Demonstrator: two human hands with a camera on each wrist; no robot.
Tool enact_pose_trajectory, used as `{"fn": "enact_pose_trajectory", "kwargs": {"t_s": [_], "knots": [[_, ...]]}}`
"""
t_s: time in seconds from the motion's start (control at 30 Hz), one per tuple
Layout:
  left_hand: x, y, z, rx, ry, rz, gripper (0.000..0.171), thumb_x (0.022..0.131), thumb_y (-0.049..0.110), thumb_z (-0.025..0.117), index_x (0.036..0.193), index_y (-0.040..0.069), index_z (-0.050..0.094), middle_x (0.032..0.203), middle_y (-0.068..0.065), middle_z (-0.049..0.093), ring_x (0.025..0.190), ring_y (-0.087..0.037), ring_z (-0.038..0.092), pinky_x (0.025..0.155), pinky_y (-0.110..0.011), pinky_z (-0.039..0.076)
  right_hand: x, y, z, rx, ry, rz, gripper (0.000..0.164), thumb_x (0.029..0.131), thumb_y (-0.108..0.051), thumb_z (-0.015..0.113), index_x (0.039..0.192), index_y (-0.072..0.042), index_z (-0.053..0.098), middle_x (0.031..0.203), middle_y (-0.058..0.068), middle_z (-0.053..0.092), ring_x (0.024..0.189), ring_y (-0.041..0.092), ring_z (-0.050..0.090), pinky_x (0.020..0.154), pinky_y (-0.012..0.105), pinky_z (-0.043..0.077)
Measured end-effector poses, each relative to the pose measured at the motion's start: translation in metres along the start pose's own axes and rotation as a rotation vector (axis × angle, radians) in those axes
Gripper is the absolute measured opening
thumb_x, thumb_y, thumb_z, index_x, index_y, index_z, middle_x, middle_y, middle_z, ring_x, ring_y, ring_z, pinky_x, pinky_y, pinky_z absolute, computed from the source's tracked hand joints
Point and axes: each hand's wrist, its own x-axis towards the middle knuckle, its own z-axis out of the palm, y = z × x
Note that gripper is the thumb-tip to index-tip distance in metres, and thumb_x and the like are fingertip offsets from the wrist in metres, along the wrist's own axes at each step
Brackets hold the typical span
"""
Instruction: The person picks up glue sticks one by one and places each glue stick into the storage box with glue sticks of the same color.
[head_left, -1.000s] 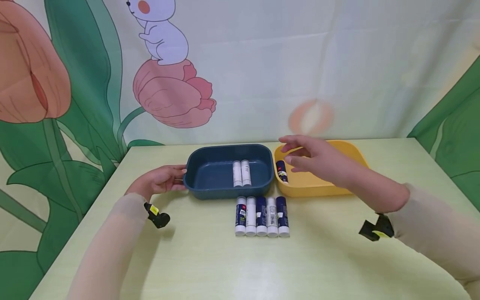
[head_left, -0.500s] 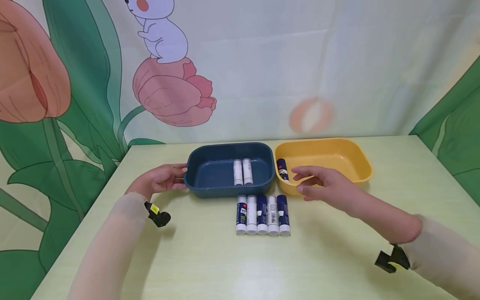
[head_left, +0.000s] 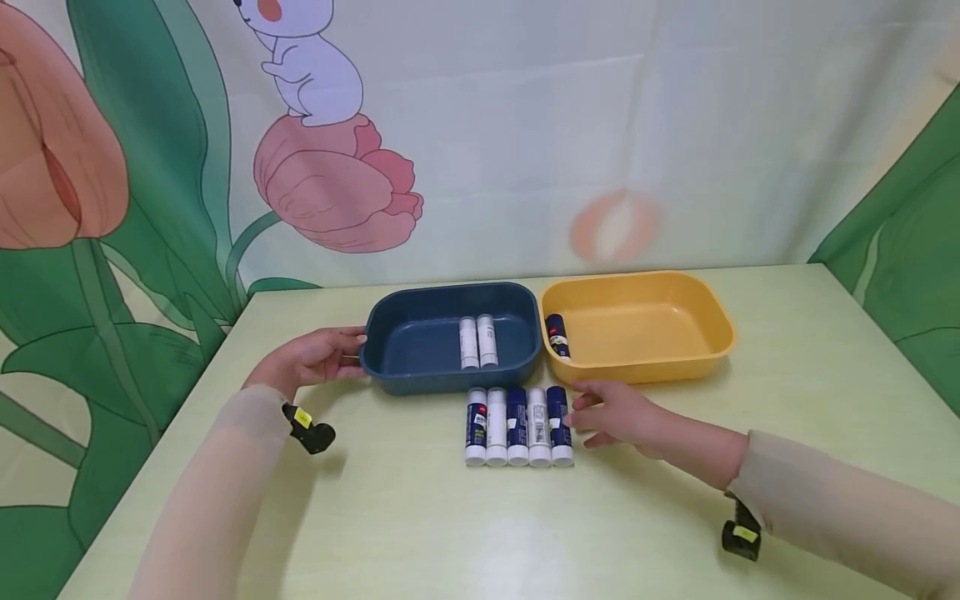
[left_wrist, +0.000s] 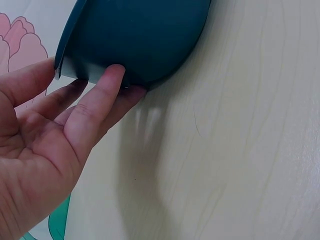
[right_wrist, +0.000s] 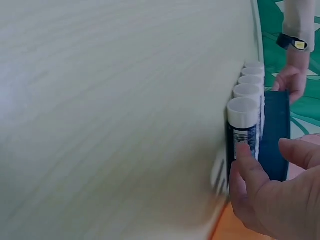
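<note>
My left hand (head_left: 322, 357) is at the left end of the dark blue plastic basin (head_left: 450, 383); in the left wrist view its extended fingers (left_wrist: 95, 105) touch the outer wall and rim. Two white glue sticks (head_left: 477, 342) lie inside that basin. In front of it, several blue and white glue sticks (head_left: 517, 425) lie side by side in a row. My right hand (head_left: 618, 417) is beside the rightmost blue glue stick (head_left: 559, 425). In the right wrist view a fingertip (right_wrist: 244, 149) overlaps that stick's label, while another digit stands apart from it.
A yellow plastic basin (head_left: 637, 371) stands against the blue one's right side, holding one dark blue glue stick (head_left: 557, 336) at its left end. Both basins stand on a pale wooden table (head_left: 420, 533). A curtain (head_left: 495, 150) printed with flowers hangs behind.
My right hand has come from above the yellow basin down and forward to the right end of the glue-stick row. My left hand stays at the blue basin. The view has shifted slightly.
</note>
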Motion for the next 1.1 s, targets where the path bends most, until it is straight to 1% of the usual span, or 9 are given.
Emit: {"fn": "enact_pose_trajectory", "kwargs": {"t_s": [0.13, 0.33, 0.53, 0.77, 0.93, 1.1], "knots": [[0.000, 0.001, 0.000, -0.001, 0.000, 0.000, 0.062, 0.111, 0.015, 0.039, 0.164, 0.004, 0.010, 0.100, 0.006, 0.074, 0.094, -0.009, 0.073, 0.089, -0.025, 0.062, 0.008, 0.002, 0.005, -0.011, 0.019, 0.012, 0.069, 0.097, -0.007, 0.067, 0.154, 0.010, 0.033, 0.131, 0.024, 0.053, 0.109, 0.029, 0.061, 0.087, 0.041, 0.065], [0.000, 0.002, -0.001, -0.003, 0.017, -0.009, 0.060, 0.111, 0.015, 0.039, 0.164, 0.005, 0.012, 0.101, 0.005, 0.074, 0.094, -0.011, 0.073, 0.091, -0.027, 0.062, 0.011, 0.000, 0.011, -0.088, 0.064, 0.019, 0.072, 0.094, -0.011, 0.073, 0.153, 0.008, 0.037, 0.125, 0.019, 0.051, 0.105, 0.028, 0.058, 0.077, 0.037, 0.065], [-0.001, 0.001, -0.002, -0.001, 0.021, -0.006, 0.061, 0.111, 0.015, 0.040, 0.165, 0.006, 0.012, 0.103, 0.005, 0.073, 0.096, -0.011, 0.072, 0.090, -0.026, 0.062, 0.011, -0.003, 0.017, -0.151, 0.090, 0.027, 0.074, 0.092, -0.014, 0.076, 0.153, 0.007, 0.038, 0.134, 0.023, 0.050, 0.106, 0.029, 0.058, 0.072, 0.034, 0.065], [-0.001, 0.000, 0.001, -0.010, 0.012, 0.002, 0.061, 0.111, 0.015, 0.039, 0.164, 0.004, 0.011, 0.100, 0.006, 0.075, 0.095, -0.010, 0.073, 0.087, -0.024, 0.063, 0.013, -0.003, 0.019, -0.157, 0.095, 0.061, 0.075, 0.091, -0.010, 0.076, 0.153, 0.007, 0.037, 0.146, 0.027, 0.049, 0.112, 0.032, 0.058, 0.075, 0.035, 0.065], [0.000, -0.002, 0.000, -0.008, 0.014, 0.001, 0.061, 0.111, 0.015, 0.040, 0.164, 0.005, 0.011, 0.101, 0.005, 0.074, 0.094, -0.010, 0.073, 0.088, -0.024, 0.063, 0.017, -0.003, 0.021, -0.167, 0.091, 0.073, 0.075, 0.091, -0.008, 0.075, 0.153, 0.007, 0.036, 0.150, 0.029, 0.046, 0.117, 0.034, 0.058, 0.074, 0.037, 0.065], [0.001, -0.001, -0.001, -0.012, 0.004, 0.000, 0.061, 0.111, 0.015, 0.039, 0.164, 0.005, 0.011, 0.101, 0.005, 0.074, 0.093, -0.010, 0.073, 0.088, -0.024, 0.063, 0.018, -0.007, 0.022, -0.179, 0.080, 0.052, 0.074, 0.090, -0.004, 0.072, 0.153, 0.009, 0.034, 0.150, 0.031, 0.046, 0.113, 0.035, 0.062, 0.072, 0.040, 0.065]]}}
